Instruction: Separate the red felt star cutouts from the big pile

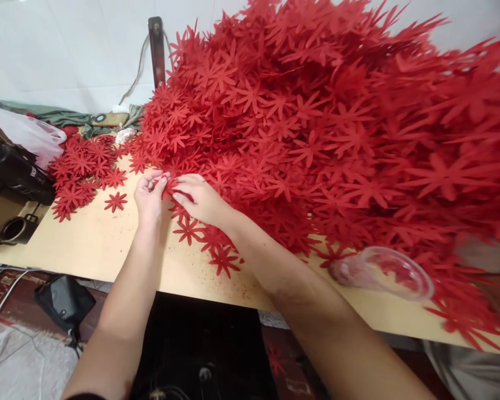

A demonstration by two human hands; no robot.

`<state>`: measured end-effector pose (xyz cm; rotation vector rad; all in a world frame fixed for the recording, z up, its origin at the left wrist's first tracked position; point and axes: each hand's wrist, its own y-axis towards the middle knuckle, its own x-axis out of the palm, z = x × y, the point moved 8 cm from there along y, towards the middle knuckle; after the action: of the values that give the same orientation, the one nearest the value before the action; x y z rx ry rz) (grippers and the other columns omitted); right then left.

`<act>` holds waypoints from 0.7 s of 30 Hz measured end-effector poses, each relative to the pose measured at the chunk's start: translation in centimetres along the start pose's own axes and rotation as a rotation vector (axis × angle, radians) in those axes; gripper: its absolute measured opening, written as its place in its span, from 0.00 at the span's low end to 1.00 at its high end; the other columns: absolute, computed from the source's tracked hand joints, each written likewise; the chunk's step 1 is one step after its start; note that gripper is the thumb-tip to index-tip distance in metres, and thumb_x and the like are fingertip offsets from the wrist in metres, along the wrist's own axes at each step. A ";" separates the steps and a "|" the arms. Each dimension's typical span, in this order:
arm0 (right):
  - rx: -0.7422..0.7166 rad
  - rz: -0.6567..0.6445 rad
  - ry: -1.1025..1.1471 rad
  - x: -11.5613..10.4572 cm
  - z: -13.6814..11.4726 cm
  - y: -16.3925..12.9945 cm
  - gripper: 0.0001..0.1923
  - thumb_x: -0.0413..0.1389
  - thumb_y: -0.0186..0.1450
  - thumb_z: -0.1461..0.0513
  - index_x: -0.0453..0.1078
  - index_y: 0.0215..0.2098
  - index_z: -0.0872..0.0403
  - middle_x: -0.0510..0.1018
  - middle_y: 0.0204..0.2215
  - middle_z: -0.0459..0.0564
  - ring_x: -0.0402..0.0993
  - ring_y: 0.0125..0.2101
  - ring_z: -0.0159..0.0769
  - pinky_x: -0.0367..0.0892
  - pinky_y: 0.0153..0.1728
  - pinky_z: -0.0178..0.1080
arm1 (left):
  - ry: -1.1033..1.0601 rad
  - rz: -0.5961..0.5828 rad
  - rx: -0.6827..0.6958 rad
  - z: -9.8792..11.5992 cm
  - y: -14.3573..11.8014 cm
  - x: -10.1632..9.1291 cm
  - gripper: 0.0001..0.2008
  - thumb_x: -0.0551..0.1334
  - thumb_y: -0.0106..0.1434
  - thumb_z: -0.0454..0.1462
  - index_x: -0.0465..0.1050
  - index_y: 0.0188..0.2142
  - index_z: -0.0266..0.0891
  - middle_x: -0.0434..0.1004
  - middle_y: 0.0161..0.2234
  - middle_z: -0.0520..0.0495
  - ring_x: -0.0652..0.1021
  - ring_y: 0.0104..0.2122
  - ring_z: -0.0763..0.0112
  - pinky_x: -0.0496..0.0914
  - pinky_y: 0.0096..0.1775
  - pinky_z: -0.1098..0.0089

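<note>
The big pile (325, 128) of red flower cut-outs leans high over my hands, and I judge a careless tug at its foot could bring a slide of them down across the bench (95, 244), or nudge the clear plastic cup (387, 272) lying on its side at the pile's near edge off the front. The thin petals could also tear if I pull two stuck pieces apart too hard.

My left hand (149, 195) and right hand (202, 199) meet at the pile's near-left foot, fingertips of both pinched on one red flower (169, 186) held between them. Loose flowers lie just nearer than the pile, under my right wrist; a smaller heap (81, 166) sits left of the pile.
</note>
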<state>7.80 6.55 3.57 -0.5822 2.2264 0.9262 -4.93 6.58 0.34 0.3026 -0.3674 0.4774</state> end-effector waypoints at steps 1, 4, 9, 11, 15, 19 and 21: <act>0.053 0.065 0.101 -0.5 0.2 0.1 0.14 0.50 0.64 0.59 0.74 0.40 0.57 0.77 0.44 0.57 0.70 0.48 0.42 0.62 0.56 0.49 | 0.011 -0.022 -0.013 -0.1 -0.2 0.3 0.14 0.72 0.45 0.36 0.71 0.31 0.37 0.79 0.29 0.50 0.79 0.32 0.75 0.73 0.41 0.71; 0.264 0.184 0.505 -0.5 1.4 0.0 0.14 0.56 0.59 0.52 0.69 0.32 0.55 0.76 0.34 0.51 0.73 0.36 0.35 0.70 0.43 0.43 | 0.036 -0.044 -0.012 0.0 -0.8 0.9 0.14 0.71 0.45 0.37 0.71 0.31 0.38 0.79 0.28 0.51 0.79 0.31 0.76 0.72 0.39 0.72; 0.442 0.205 0.918 1.0 2.5 0.1 0.16 0.62 0.51 0.55 0.63 0.30 0.54 0.71 0.23 0.41 0.69 0.23 0.27 0.68 0.30 0.35 | 0.036 -0.089 -0.008 0.3 -1.2 1.7 0.15 0.71 0.46 0.40 0.72 0.32 0.39 0.79 0.30 0.51 0.79 0.33 0.75 0.72 0.41 0.71; 0.465 0.215 0.896 0.9 3.1 0.2 0.13 0.62 0.52 0.57 0.62 0.27 0.54 0.68 0.18 0.38 0.65 0.19 0.25 0.64 0.26 0.33 | 0.040 -0.098 0.002 0.4 -1.3 2.0 0.14 0.70 0.49 0.42 0.73 0.33 0.40 0.80 0.33 0.50 0.79 0.35 0.74 0.72 0.43 0.70; 0.465 0.249 0.767 0.0 4.3 0.1 0.14 0.59 0.55 0.56 0.59 0.21 0.53 0.63 0.13 0.38 0.58 0.16 0.25 0.57 0.22 0.33 | 0.131 -0.028 0.103 1.4 -1.6 1.6 0.12 0.66 0.54 0.44 0.75 0.36 0.41 0.80 0.40 0.48 0.78 0.43 0.72 0.69 0.50 0.69; 0.406 0.268 0.640 -1.0 4.7 0.1 0.16 0.56 0.57 0.51 0.62 0.22 0.54 0.65 0.16 0.40 0.58 0.20 0.26 0.55 0.23 0.33 | 0.281 -0.084 0.216 2.4 -2.3 2.2 0.14 0.65 0.56 0.45 0.76 0.40 0.42 0.79 0.43 0.47 0.76 0.47 0.70 0.67 0.53 0.66; 0.377 0.271 0.605 -1.4 4.6 0.2 0.18 0.55 0.57 0.49 0.61 0.22 0.54 0.64 0.17 0.40 0.57 0.20 0.26 0.54 0.24 0.33 | 0.310 -0.127 0.208 2.2 -2.6 2.7 0.16 0.67 0.54 0.46 0.76 0.41 0.42 0.78 0.44 0.46 0.77 0.46 0.69 0.68 0.52 0.67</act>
<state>10.47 10.32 2.14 -0.4225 2.9886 0.4548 -2.00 4.66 2.91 0.4436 0.0047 0.4300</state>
